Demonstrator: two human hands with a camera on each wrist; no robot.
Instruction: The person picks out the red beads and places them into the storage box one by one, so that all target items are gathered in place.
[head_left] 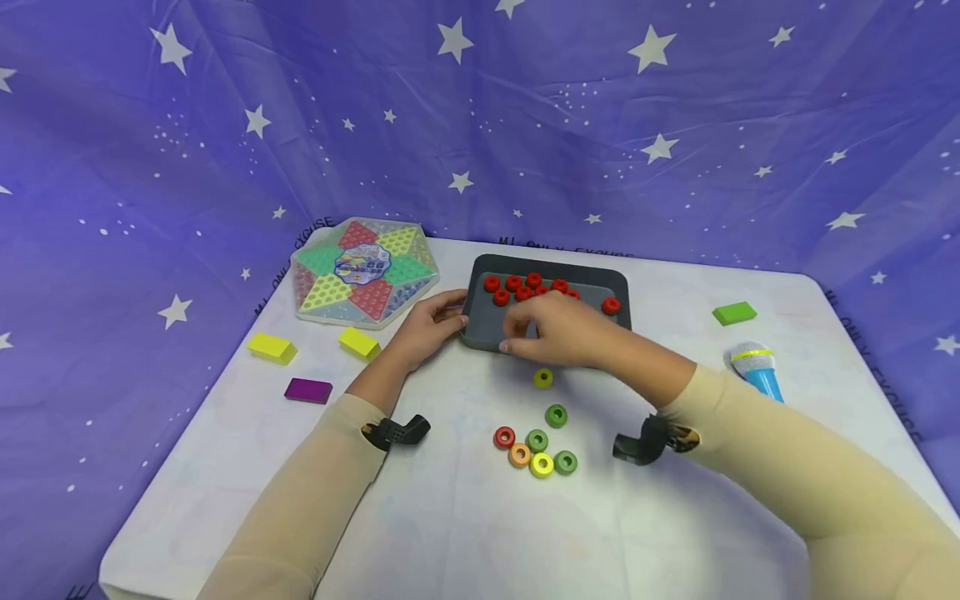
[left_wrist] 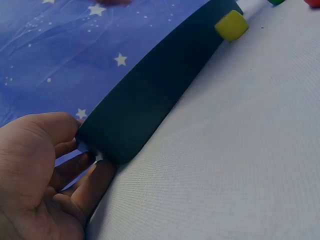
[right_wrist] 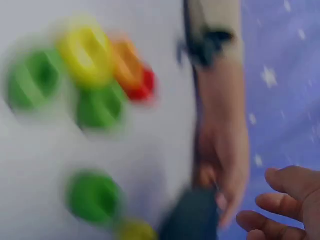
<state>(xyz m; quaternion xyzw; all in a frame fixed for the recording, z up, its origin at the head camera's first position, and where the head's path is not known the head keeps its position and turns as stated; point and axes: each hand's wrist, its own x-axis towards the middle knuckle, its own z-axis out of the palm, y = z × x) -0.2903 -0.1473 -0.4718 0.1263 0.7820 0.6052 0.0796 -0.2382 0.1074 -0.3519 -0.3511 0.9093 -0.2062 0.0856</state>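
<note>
A dark grey tray holds several red rings, grouped mostly along its far side. My left hand rests its fingertips against the outside of the tray's left end; the left wrist view shows them at the corner of the tray wall. Over the tray's near part hovers my right hand, fingers loosely bent. Nothing shows between its fingers in the right wrist view. A yellow ring stands just in front of the tray. Nearer lie several green rings, a red ring, an orange ring and another yellow ring.
A Chinese checkers board lies at the back left. Two yellow blocks and a purple block sit left of my left arm. At the right are a green block and a toy microphone. A starry purple cloth hangs behind.
</note>
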